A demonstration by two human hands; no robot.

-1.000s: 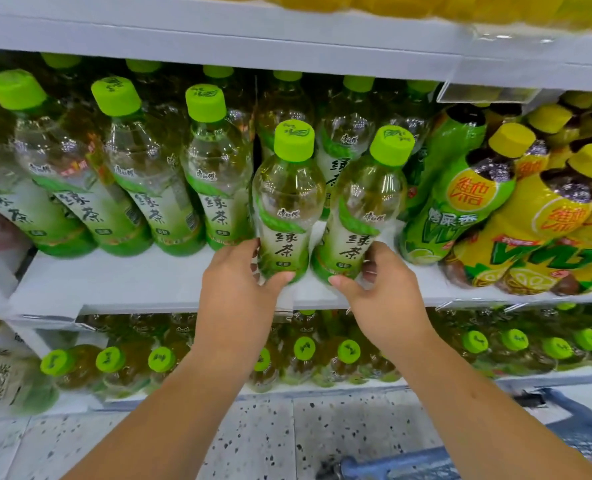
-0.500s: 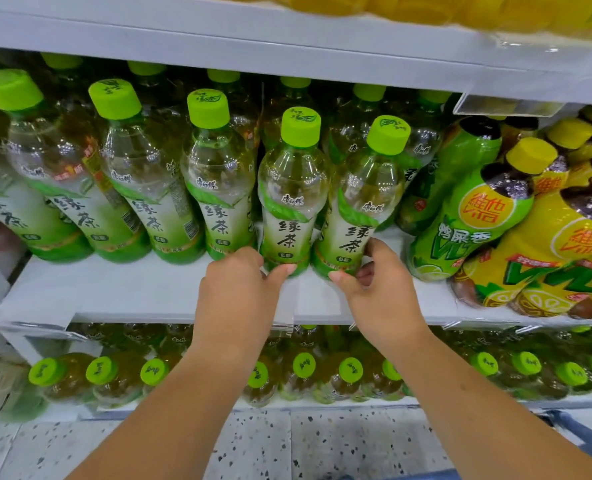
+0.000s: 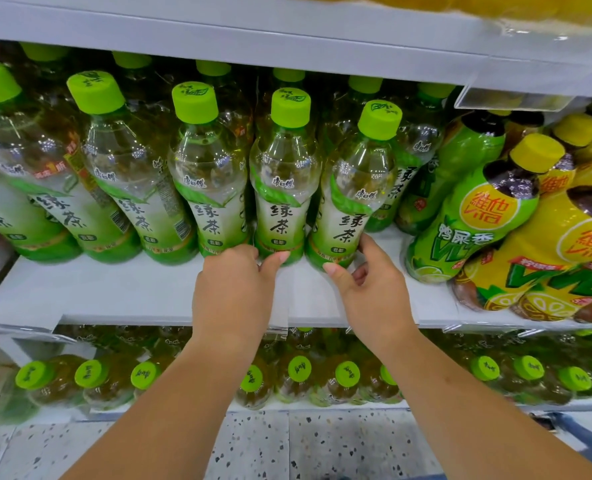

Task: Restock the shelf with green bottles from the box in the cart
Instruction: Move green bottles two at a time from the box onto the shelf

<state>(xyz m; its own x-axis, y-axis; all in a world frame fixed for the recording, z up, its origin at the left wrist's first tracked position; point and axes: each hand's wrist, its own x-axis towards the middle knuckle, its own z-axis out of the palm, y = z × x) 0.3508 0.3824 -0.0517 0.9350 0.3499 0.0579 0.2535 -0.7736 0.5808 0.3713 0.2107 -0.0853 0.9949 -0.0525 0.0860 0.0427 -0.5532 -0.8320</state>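
Fingers of left hand [image 3: 232, 292] hidden beside green bottle [image 3: 282, 202].

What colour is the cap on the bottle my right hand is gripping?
Lime green cap, clearest in the head view.

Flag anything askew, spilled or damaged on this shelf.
No spill or damage shows. The yellow-capped bottles on the right tilt far more steeply than the green tea row, though the wide lens may cause some of that. The left hand and right hand grip two front bottles.
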